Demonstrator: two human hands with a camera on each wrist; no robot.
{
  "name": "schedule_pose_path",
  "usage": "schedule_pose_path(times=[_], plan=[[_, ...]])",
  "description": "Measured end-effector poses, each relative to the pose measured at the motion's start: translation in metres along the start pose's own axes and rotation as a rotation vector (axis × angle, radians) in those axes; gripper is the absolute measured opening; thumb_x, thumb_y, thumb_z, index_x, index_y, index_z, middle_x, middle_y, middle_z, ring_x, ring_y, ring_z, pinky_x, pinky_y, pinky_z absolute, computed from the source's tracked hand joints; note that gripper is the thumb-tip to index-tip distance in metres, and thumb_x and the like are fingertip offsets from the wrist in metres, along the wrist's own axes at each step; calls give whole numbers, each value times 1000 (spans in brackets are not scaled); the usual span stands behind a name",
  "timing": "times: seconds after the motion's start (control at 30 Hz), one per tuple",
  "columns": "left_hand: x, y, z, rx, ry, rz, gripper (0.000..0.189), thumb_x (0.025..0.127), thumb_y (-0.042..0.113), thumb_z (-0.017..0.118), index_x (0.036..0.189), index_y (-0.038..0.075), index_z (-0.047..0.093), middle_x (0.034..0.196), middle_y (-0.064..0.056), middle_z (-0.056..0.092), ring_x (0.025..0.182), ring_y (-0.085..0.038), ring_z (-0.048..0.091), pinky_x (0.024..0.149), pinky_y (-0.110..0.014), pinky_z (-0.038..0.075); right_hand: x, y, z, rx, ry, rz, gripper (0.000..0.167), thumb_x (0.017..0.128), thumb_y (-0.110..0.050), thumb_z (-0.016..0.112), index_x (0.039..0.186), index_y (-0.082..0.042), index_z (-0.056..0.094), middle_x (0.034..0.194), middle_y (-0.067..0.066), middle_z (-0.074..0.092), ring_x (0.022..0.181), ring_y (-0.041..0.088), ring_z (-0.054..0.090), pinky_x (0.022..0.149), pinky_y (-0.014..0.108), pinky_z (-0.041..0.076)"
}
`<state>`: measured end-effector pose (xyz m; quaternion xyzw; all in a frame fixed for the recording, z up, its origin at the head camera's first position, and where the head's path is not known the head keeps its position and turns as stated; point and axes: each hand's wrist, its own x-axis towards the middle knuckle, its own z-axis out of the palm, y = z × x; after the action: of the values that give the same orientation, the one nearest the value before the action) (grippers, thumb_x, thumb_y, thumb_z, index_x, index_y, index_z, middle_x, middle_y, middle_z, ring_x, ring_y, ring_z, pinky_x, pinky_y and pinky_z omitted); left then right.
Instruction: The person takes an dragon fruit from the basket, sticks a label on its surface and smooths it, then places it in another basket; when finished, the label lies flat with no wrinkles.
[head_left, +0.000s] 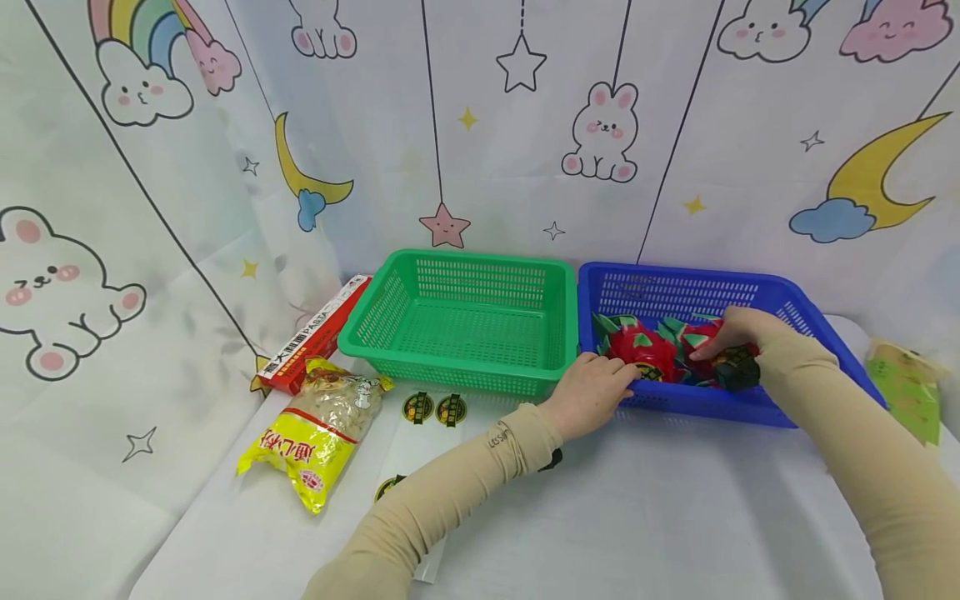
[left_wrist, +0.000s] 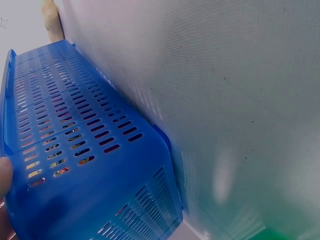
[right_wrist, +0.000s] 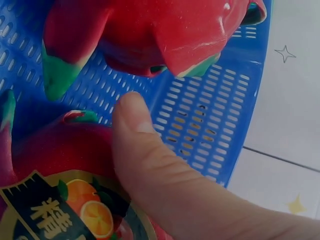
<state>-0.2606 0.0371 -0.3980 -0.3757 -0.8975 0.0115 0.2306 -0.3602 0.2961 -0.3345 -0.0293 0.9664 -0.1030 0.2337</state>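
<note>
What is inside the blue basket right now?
The blue basket holds red dragon fruits with green-tipped scales, one bearing a fruit sticker. The right hand rests on them; the left hand touches the front rim. Anything beneath the fruit and hand is hidden.

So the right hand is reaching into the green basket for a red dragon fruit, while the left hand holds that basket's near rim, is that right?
Not quite: it is the blue basket, not the green basket, which lies empty beside it. The head view shows the right hand on a dragon fruit inside it, and the left hand at its near rim.
</note>
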Motion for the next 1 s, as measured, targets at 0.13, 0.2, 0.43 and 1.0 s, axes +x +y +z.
schedule_pose_path(times=[0.13,0.2,0.43,1.0], plan=[[0,1,0,-2,-1,0,23,95,34,50,111,23,60,99,11,65,87,-4,61,78,-20,44,-1,0,0,-8,9,-1,105,75,-55,67,123,27,24,119,44,36,107,54,39,92,60,39],[0,1,0,-5,-5,0,23,95,34,50,111,23,60,99,11,65,87,-4,61,79,-20,44,-2,0,0,1,11,7,106,75,-58,66,124,27,25,119,43,37,107,54,39,92,60,39],[0,1,-2,-2,-15,-6,23,95,35,49,113,23,59,99,11,64,87,-3,60,80,-20,44,-2,-1,0,3,37,14,98,78,-58,61,121,25,32,116,42,41,104,52,43,89,58,42],[0,3,-7,-10,-40,-4,23,95,34,50,113,22,58,99,10,63,88,-4,60,81,-21,43,-29,-15,-2,-17,148,-62,69,84,-46,59,107,18,48,101,33,56,92,44,54,80,55,47]])
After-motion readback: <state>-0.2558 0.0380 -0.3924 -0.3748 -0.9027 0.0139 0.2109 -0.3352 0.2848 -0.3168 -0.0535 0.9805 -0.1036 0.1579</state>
